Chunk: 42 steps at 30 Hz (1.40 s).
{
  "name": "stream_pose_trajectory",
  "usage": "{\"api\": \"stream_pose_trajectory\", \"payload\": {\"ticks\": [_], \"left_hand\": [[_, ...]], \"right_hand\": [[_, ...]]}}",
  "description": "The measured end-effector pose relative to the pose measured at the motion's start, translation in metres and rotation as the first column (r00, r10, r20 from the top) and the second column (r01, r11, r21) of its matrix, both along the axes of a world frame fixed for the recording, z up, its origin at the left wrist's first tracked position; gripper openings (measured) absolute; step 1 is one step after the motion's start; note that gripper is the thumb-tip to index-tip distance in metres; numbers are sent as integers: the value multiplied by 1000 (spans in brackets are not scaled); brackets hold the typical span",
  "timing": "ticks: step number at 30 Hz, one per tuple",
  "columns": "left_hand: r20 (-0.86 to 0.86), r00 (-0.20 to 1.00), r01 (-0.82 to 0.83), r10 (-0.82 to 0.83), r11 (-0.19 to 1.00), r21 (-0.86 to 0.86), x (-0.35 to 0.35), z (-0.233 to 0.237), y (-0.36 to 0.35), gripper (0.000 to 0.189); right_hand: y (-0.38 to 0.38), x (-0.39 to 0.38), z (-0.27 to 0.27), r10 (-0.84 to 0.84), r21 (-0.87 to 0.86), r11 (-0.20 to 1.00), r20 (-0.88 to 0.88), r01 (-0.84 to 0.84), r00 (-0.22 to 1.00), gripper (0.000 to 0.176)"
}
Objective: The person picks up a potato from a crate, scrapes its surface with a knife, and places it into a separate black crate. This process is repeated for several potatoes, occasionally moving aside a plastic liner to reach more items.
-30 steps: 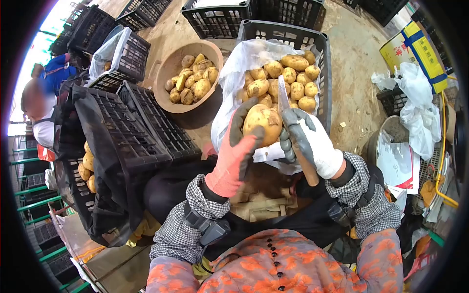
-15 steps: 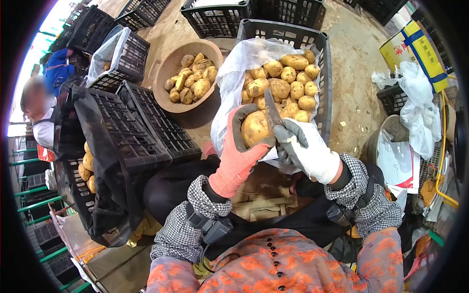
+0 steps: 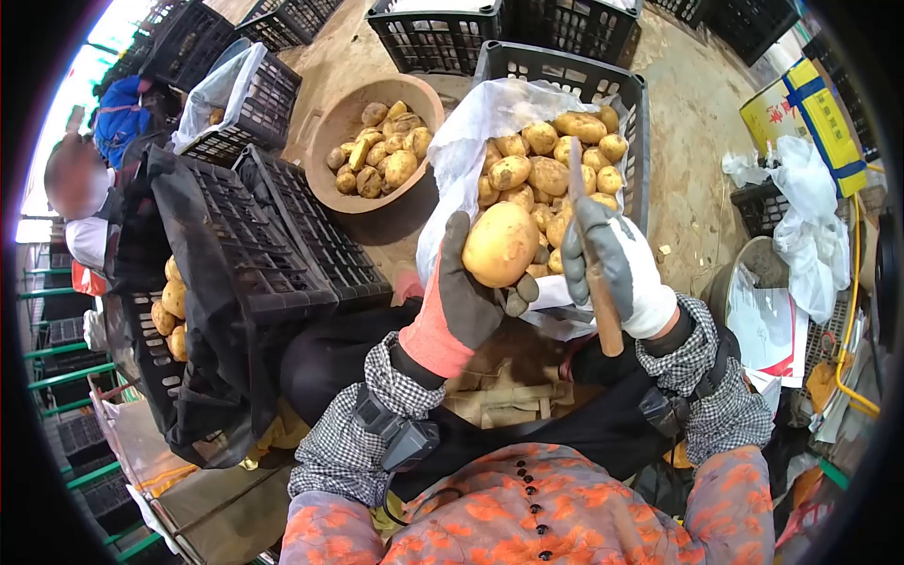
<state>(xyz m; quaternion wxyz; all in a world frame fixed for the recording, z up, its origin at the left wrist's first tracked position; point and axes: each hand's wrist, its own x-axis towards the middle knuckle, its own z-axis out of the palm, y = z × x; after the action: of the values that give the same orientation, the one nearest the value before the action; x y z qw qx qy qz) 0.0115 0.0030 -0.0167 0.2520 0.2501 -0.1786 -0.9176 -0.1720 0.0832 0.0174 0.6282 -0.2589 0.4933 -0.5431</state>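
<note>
While the left hand [image 3: 460, 303] grips a large, pale-skinned potato [image 3: 500, 245], the right hand [image 3: 621, 264] holds a knife [image 3: 577, 179] at about three o'clock from it. Clock read from that potato, twelve at top of view.

Left glove coral and dark grey; thumb up the potato's nine o'clock side, fingers curled beneath toward five. Right glove white and dark grey, closed on the wooden handle; butt of handle sticks out below, blade points up, leaning a shade toward eleven. Blade and potato apart, small gap between.

One o'clock, near: black crate [image 3: 637, 141] lined with white plastic sheeting [image 3: 471, 122], holding many yellow potatoes [image 3: 548, 176]. Blade overlaps these in view; whether it touches any, cannot tell.

Ten o'clock: round brown basin [image 3: 330, 118] with a heap of smaller potatoes [image 3: 386, 151], some apparently cut.

Nine o'clock: black stacked crates [image 3: 268, 235], dark cloth [image 3: 179, 377] draped at their outer side. Farther out, between eight and nine, a few loose potatoes [image 3: 171, 301] beside the cloth.

Two o'clock, well apart: yellow box [image 3: 821, 118] with blue bands. Three o'clock: white plastic bags [image 3: 808, 226].

Six o'clock: wearer's floral top [image 3: 471, 518]; checked sleeve covers [image 3: 330, 461] on both forearms.
</note>
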Motion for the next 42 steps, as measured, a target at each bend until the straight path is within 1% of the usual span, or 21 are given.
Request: {"api": "stream_pose_trajectory", "payload": {"ticks": [3, 5, 7, 9, 11, 12, 13, 15, 16, 18, 19, 21, 23, 25, 26, 29, 31, 33, 38, 41, 42], "left_hand": [[-150, 988, 62, -44, 991, 117, 5, 12, -4, 70], [52, 992, -120, 112, 976, 180, 9, 34, -10, 69], [-47, 953, -302, 299, 942, -143, 36, 43, -36, 62], [-54, 791, -496, 610, 585, -642, 98, 51, -81, 67], [-659, 693, -562, 293, 792, -239, 138, 94, -97, 80], [-684, 696, -565, 216, 753, -337, 147, 107, -93, 88], [-734, 550, -772, 398, 579, -264, 148, 114, -91, 83], [-556, 718, -690, 419, 537, -486, 139, 102, -90, 71], [-405, 712, -701, 574, 546, -459, 109, 93, -75, 70], [-527, 845, -360, 90, 824, -437, 98, 21, -81, 63], [81, 920, -251, 384, 734, -631, 53, 33, -49, 59], [474, 870, 228, 136, 743, -630, 1, 11, -34, 50], [570, 820, 382, 50, 693, -612, -15, -64, -25, 47], [826, 564, 716, -5, 501, -486, -25, -99, -23, 48], [858, 507, 805, 85, 310, -506, -30, -115, -24, 55], [825, 488, 845, 286, 83, -529, -62, -141, -20, 60], [807, 366, 918, 464, -35, -396, -87, -157, -27, 54], [904, 86, 987, 419, 89, -135, -102, -164, -37, 46], [921, 172, 962, 349, 143, -234, -79, -177, -53, 63], [879, 414, 858, 237, 221, -464, -52, -192, -77, 59], [900, 402, 871, 165, 235, -432, -48, -188, -77, 60]], "right_hand": [[-6, 2, 3, -57, 3, 998, -66, 57, 996, 36], [-9, 0, 5, -164, -1, 987, -3, 164, 987, 35], [-12, -10, 0, -190, -19, 982, -3, 189, 982, 35], [-10, -18, -2, -296, -108, 950, -10, 294, 955, 41], [-7, -26, 2, -303, -128, 945, 17, 302, 953, 42], [-7, -28, 4, -305, -171, 938, 4, 301, 952, 42], [-7, -29, 5, -308, -213, 930, -9, 299, 951, 43], [-8, -27, 7, -311, -216, 928, -3, 303, 950, 43], [-9, -25, 9, -315, -185, 933, 0, 309, 949, 42], [-9, -28, 8, -305, -179, 936, 19, 304, 952, 38], [-8, -30, 9, -310, -177, 935, 19, 308, 951, 38], [-5, -35, 18, -347, -187, 916, 78, 356, 935, 39], [-3, -42, 26, -369, -181, 910, 64, 374, 927, 38], [-2, -49, 32, -497, -262, 825, 89, 502, 863, 31], [1, -59, 31, -468, -309, 815, 150, 491, 871, 30], [9, -78, 33, -530, -343, 764, 150, 547, 834, 29], [13, -81, 33, -543, -353, 750, 155, 560, 825, 27], [14, -82, 34, -547, -352, 738, 187, 576, 816, 27], [16, -84, 37, -551, -402, 714, 181, 573, 815, 28], [18, -87, 40, -508, -387, 741, 209, 548, 835, 30], [18, -87, 41, -514, -383, 739, 212, 555, 831, 30]]}}
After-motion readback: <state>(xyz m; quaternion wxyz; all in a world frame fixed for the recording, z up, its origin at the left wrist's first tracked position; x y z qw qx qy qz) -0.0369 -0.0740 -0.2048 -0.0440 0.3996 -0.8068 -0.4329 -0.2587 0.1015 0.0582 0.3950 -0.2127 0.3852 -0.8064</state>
